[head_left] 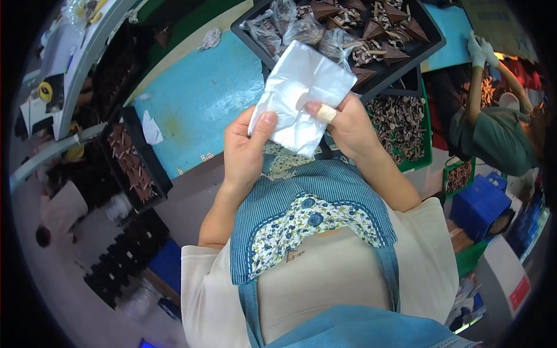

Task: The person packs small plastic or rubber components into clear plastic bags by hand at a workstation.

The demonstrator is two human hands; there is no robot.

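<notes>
Both my hands hold a flat, creased, whitish translucent plastic bag [304,75] in front of my apron; whether it is one bag or a thin stack I cannot tell. My left hand [241,148] pinches its lower left edge, thumb on top. Gripping the right side is my right hand [354,130], its thumb wrapped in a beige bandage and lying across the plastic. Just beyond the bag, a black tray [432,40] holds brown pyramid-shaped pieces, small pale and brown bits, and several clear bagged bundles [304,29].
A blue work surface [203,87] carries a white scrap [152,127] and crumpled plastic [210,39]. At left sits another black tray [164,182] of brown pieces. A green crate [428,130] of small parts stands at right. A gloved co-worker [499,133] works farther right.
</notes>
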